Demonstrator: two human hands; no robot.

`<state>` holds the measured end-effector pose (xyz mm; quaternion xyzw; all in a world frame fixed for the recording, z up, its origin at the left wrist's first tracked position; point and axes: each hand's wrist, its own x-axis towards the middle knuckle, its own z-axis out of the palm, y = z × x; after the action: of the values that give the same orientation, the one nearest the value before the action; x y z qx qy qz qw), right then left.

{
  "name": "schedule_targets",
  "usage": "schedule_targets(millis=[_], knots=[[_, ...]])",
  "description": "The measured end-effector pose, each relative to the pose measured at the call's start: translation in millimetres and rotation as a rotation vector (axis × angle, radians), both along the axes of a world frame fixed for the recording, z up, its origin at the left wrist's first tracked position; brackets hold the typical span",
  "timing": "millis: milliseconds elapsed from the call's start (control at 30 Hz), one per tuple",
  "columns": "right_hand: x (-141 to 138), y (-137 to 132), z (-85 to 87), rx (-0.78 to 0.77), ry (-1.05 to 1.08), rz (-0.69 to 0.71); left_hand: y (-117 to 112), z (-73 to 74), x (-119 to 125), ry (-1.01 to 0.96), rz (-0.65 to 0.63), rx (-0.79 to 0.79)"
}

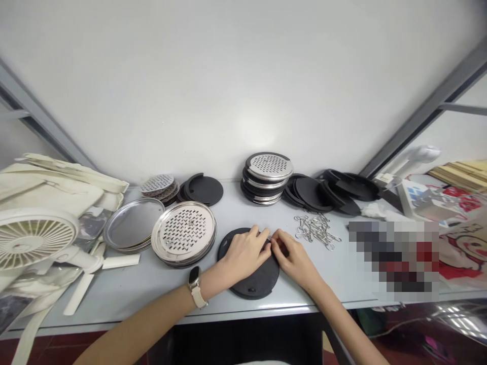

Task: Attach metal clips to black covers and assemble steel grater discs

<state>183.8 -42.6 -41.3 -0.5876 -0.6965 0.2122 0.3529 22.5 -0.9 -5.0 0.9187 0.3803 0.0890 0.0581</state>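
A black round plate (254,285) lies flat on the table in front of me. My left hand (247,252) reaches across its top, with the fingers bent and closed at the plate's upper right rim. At that same rim my right hand (287,252) is pinched closed, its fingertips close to the left ones. A small shiny bit shows between the fingertips, too hidden to name. Several metal wire hooks (317,229) lie in a loose heap right of the hands. Left of the plate stands a stack of round metal graters (185,230).
Solid metal discs (133,223) and smaller grater discs (157,185) lie at the left. Behind are black-rimmed graters (269,167) in a stack, black discs (207,190) and black round trays (314,192). A white fan (36,238) stands far left; a plastic bag (464,248) lies far right.
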Motion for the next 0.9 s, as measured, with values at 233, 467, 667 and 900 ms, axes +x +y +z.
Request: schedule_targets(millis=[233, 467, 667, 900], knots=[[-1.2, 0.2, 0.7, -0.007, -0.049, -0.023, -0.3, -0.3, -3.0, -0.044, -0.003, -0.02], [-1.8, 1.2, -0.4, 0.013, -0.088, -0.023, 0.0, -0.1, -1.9, -0.048, 0.008, -0.042], [-0.4, -2.2, -1.6, 0.02, -0.101, -0.036, 0.6, 0.6, -1.2, -0.047, 0.027, -0.077], [-1.4, -1.7, -1.9, 0.006, -0.113, -0.049, 0.1, -1.3, -2.6, -0.076, 0.013, -0.052]])
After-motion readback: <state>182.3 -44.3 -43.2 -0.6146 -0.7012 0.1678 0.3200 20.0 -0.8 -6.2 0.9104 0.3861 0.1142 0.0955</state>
